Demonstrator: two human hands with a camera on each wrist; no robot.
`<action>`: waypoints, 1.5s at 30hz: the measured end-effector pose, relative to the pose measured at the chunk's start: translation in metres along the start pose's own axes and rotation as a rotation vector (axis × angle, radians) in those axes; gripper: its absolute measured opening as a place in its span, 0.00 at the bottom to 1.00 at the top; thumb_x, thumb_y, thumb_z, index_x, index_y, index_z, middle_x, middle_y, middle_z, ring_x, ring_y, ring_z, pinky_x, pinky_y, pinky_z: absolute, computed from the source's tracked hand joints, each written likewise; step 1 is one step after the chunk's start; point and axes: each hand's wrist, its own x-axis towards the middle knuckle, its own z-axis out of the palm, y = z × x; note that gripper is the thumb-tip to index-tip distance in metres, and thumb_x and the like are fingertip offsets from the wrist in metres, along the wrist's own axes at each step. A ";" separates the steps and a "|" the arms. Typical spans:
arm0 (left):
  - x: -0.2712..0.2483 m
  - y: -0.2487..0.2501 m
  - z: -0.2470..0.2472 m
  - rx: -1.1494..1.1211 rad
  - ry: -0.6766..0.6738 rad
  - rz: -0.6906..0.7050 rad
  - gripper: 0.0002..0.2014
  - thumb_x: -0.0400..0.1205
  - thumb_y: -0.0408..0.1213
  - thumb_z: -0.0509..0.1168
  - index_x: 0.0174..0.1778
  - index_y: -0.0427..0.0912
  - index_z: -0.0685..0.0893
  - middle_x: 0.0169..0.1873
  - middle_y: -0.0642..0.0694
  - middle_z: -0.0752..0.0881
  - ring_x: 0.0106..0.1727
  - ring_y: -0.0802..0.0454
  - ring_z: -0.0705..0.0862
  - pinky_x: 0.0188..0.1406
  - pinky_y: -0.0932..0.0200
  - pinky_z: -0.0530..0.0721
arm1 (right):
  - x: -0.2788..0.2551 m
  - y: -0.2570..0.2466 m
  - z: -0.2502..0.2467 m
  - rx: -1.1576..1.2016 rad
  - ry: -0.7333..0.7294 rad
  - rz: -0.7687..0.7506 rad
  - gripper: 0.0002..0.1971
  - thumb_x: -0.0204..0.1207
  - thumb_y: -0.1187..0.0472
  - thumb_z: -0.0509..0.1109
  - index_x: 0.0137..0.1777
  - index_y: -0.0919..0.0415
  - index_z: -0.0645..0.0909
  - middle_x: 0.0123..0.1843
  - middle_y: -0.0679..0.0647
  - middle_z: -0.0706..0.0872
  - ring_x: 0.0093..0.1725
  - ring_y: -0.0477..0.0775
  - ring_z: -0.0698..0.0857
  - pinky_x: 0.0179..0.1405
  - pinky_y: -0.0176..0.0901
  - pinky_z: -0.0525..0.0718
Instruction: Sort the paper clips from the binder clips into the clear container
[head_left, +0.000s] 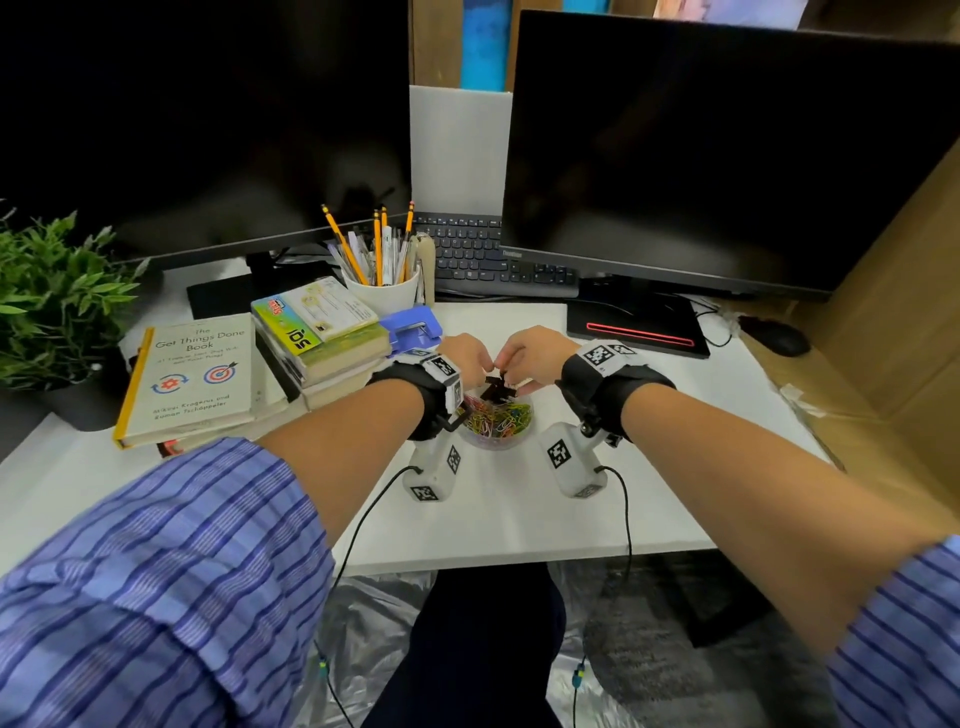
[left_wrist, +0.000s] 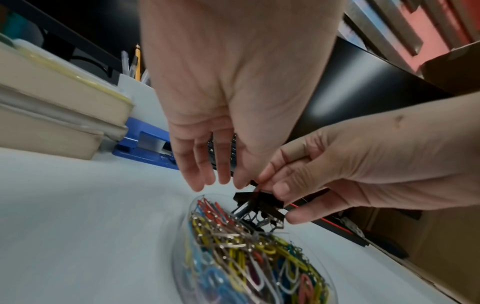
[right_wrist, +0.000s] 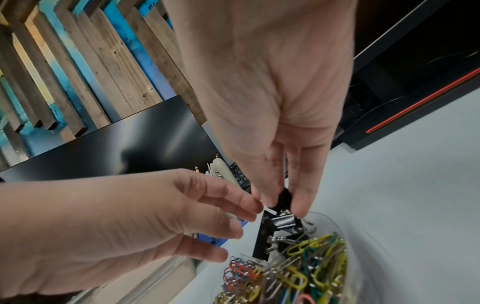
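Right now the binder clips (right_wrist: 281, 223) hang as a tangled black bunch over the far rim of the clear container (right_wrist: 327, 221), their lowest wire handles touching or hooked into the paper clips (left_wrist: 249, 259) heaped inside. The right hand (right_wrist: 272, 115) pinches the topmost clip between thumb and fingertips, fingers pointing down and closed tight on the folded black body. The left hand (left_wrist: 233, 86) hovers just beside the bunch with fingers relaxed and slightly spread, holding nothing; whether a fingertip brushes the clips I cannot tell.

Judging by the layout, the step in hand is lifting the binder clips clear so only paper clips stay in the tub. Done well, that likely means a slow, straight lift with a small shake, the left hand ready to steady the container or pick off any paper clip that snags on a wire loop.

Materials matter here: the binder clips are glossy sprung steel with thin silver handles that catch easily; the paper clips are smooth, coated wire in yellow, red, blue and green, plus bare metal ones, loosely interlocked. The tub is thin, round transparent plastic, probably light enough to tip. It sits on a white desk (head_left: 519, 519), near a blue hole punch (head_left: 410, 330), 1 stack of books (head_left: 322, 338) and a pencil cup (head_left: 384, 291).
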 end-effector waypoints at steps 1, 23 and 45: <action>0.000 -0.001 0.000 0.000 -0.016 0.001 0.21 0.79 0.30 0.67 0.69 0.42 0.82 0.68 0.43 0.82 0.68 0.45 0.81 0.68 0.57 0.79 | 0.000 0.001 0.001 -0.003 0.016 -0.006 0.13 0.74 0.77 0.69 0.38 0.57 0.82 0.59 0.64 0.87 0.54 0.59 0.88 0.50 0.47 0.90; -0.015 -0.003 0.021 0.025 0.082 0.023 0.14 0.82 0.38 0.64 0.63 0.42 0.83 0.65 0.44 0.83 0.66 0.45 0.81 0.64 0.56 0.77 | -0.013 0.014 0.021 -0.180 0.066 -0.069 0.12 0.75 0.60 0.74 0.57 0.59 0.87 0.60 0.56 0.88 0.61 0.56 0.84 0.58 0.42 0.80; -0.076 -0.019 0.025 -0.346 0.002 -0.172 0.22 0.86 0.27 0.54 0.78 0.38 0.68 0.75 0.36 0.73 0.72 0.37 0.77 0.63 0.52 0.80 | -0.069 0.018 0.038 0.242 -0.042 0.185 0.14 0.84 0.53 0.62 0.59 0.64 0.76 0.58 0.61 0.82 0.39 0.52 0.84 0.25 0.39 0.87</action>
